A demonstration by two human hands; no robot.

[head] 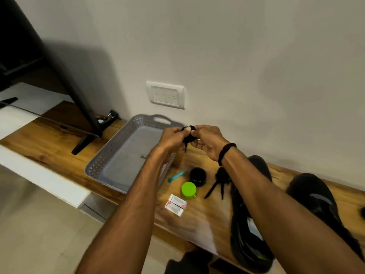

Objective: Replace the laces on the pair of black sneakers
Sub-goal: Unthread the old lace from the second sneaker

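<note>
Above the tray (pixel 107 155) — left hand (pixel 171 138) pinches black lace bundle (pixel 189 139) | right hand (pixel 209 143) curled round it too

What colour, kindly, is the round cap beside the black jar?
Bright green: round plastic cap, head view.

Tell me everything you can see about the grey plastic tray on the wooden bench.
The grey tray looks like plastic. It is rectangular and shallow, with a smooth flat floor, perforated sloping walls and a cut-out handle at its far end. It lies flat on the wooden bench, with its far end close to the wall below the switch plate. The left forearm crosses over its right wall; whether they touch cannot be told.
</note>
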